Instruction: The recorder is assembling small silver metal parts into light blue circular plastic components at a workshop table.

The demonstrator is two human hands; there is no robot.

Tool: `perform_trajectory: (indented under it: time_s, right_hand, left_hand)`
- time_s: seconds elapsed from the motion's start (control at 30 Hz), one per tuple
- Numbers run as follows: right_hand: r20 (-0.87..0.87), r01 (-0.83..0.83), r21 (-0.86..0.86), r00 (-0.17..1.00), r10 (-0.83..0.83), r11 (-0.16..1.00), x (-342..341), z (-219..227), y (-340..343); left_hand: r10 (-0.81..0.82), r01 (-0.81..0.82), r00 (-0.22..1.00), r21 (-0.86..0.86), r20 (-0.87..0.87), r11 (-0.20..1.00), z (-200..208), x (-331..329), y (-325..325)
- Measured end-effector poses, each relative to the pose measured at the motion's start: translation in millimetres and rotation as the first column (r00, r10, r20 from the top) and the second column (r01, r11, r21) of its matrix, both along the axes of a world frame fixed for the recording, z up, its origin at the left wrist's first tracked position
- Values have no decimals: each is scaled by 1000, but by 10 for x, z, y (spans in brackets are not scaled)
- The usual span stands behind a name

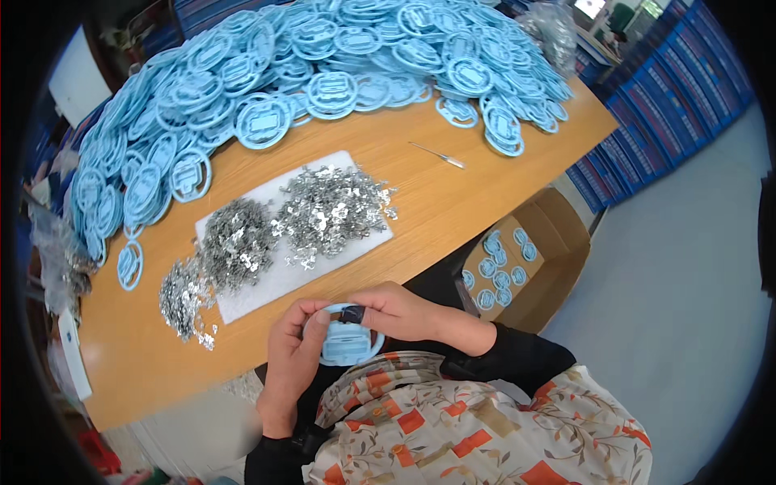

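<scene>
Standing here, I see the left hand (295,347) and right hand (404,314) brought together, both closed on one light blue disc (347,349) just above the lap. The left pinches its rim, thumb on top, probably to steady it; the right thumb, in a dark cover (352,314), bears on the upper edge, as though pressing there. What the fingers do underneath I cannot tell. It is held low and face up, likely so the wearer can look straight down on it.

Just past the hands lies a white pad (242,304) under two heaps of small silvery metal pieces (331,212), presumably to keep such tiny bits gathered and easy to pick out; more spill off toward the left. Beyond the right forearm, below the table (453,198), a cardboard box (562,267) holds several discs, within an easy drop of that hand. Farther ahead, a thin pointed tool (439,155) lies alone, out of the way of the handwork. Farthest, a great mound of blue discs (331,93) arcs around the table's far side, leaving the near part for working.

The held disc looks like smooth plastic: a rounded outer ring, a raised middle section, and an open gap between them on the right. Those in the mound show the same ring shape, overlapping at all angles.
</scene>
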State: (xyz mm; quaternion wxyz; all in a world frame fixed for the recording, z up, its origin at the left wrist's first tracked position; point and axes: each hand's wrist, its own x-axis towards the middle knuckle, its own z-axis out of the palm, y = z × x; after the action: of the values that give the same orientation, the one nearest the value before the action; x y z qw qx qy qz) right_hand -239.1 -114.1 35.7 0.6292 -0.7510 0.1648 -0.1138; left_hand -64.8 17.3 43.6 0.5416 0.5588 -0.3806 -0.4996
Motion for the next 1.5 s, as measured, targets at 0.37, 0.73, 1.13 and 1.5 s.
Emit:
perform_trajectory:
  time_s: [0.37,0.73,1.13,1.5]
  right_hand:
    - [312,428,-903,716,-624,40,-342,-68,-2076]
    - [69,349,-911,655,-753,220,-271,-159,-2249]
    - [-78,252,-175,960,-268,952,-162,344,-605]
    - [13,-33,257,999,31,966,54,277,-370]
  left_hand:
    - [333,-343,931,-46,-148,938,-318,348,-11]
    - [312,-312,950,-23,-12,950,-458,366,-24]
    - [352,-351,935,-19,40,936,-412,341,-13]
    - [300,-299,954,-110,-8,948,-59,209,-334]
